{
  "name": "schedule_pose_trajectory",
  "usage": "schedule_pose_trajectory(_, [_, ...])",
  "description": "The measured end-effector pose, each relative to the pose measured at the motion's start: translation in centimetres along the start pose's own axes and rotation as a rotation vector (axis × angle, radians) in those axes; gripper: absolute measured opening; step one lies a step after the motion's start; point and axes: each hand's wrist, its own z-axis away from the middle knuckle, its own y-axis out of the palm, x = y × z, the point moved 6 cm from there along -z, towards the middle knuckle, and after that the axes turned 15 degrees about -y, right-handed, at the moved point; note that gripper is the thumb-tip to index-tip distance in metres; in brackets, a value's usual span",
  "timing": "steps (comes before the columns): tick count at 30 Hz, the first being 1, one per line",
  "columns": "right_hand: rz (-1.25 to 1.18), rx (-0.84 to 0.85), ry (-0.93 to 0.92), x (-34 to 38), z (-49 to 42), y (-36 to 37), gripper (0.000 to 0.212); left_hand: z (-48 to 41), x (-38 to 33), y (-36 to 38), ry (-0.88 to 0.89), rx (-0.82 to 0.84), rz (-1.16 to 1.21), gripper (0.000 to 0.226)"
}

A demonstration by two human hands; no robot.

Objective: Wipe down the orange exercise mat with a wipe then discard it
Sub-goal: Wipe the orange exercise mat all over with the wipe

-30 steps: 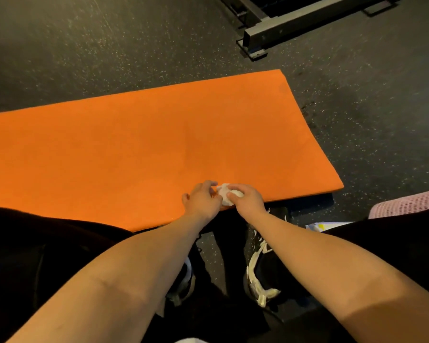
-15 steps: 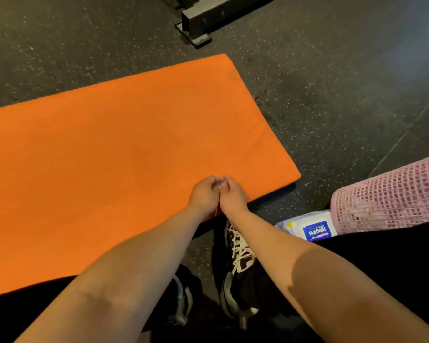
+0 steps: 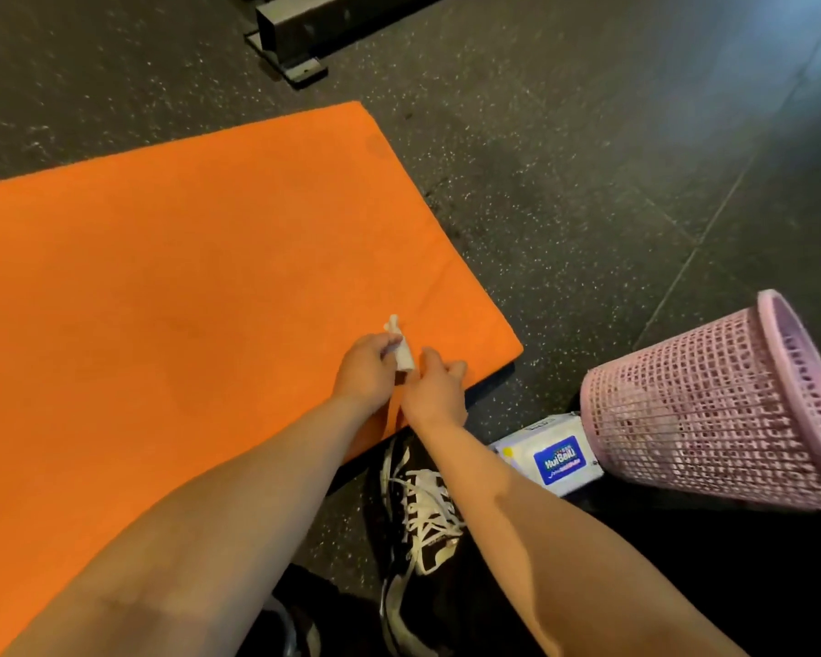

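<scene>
Our left hand [image 3: 366, 369] gripped the rolled wipe [image 3: 401, 348] above the mat [image 3: 186, 277], near its right corner. Our right hand [image 3: 434, 393] sat just beside it; we could not tell whether it held the wipe. The bin [image 3: 712, 400] stood farther right.

Gym or fitness room. Floor [image 3: 565, 182]: dark rubber sheeting with pale speckles, seam lines between tiles at right. Orange exercise mat [image 3: 186, 301] laid flat on floor, its near right corner by black-and-white lace-up sneaker [image 3: 423, 514]. Dark steel beam [image 3: 314, 21] of equipment frame at far edge, bolted foot plate [image 3: 304, 71] on floor. Pink mesh wastebasket [image 3: 712, 410] at right, pack of wipes [image 3: 555, 459] touching its base.
</scene>
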Motion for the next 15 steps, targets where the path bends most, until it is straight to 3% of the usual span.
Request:
schedule_pose_trajectory(7, [-0.156, -0.074, 0.153, -4.0, -1.8, -2.6, 0.049, 0.2, 0.7, 1.2, -0.019, 0.027, -0.059, 0.04])
schedule_pose_trajectory(15, [-0.614, -0.219, 0.303, -5.8, -2.3, -4.0, 0.058, 0.6, 0.1, 1.4, -0.032, -0.03, -0.146, 0.033])
